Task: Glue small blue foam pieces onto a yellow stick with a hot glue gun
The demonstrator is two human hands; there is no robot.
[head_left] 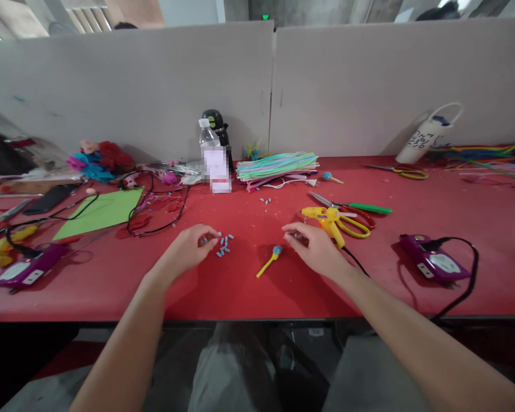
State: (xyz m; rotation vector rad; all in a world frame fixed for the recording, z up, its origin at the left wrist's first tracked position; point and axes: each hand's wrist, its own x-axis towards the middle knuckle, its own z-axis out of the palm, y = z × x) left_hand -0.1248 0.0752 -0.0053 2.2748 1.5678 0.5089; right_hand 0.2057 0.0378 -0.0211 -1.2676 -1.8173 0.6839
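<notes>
- Currently I have the left hand [186, 246] at the near-left edge of the small blue pieces [230, 236], thumb and forefinger curled to a narrow gap; I can't tell whether a piece is pinched there.
- The right hand [321, 249] is shaped much the same, fingertips close together; a trace of blue shows by them, but I can't tell whether it is held.
- Between the hands, nearer the right, the yellow stick [265, 269] lies on the table, its blue ball [277, 250] pointing away from me.
- For pieces this small I'd judge a light fingertip pinch best, taking one at a time from the edge of the group; a hard squeeze could flick one off.
- I'd keep the right wrist clear of the yellow glue gun [325, 214], whose nozzle may be hot, and of the scissors [357, 230] just beside it.
- The red table [240, 294] has a smooth look, so light pieces may slide; a few more lie farther back, near the bundle of pastel stems [278, 166].
- Behind stands a pale partition [133, 86], with a green lit sign [265, 17] beyond it.
</notes>
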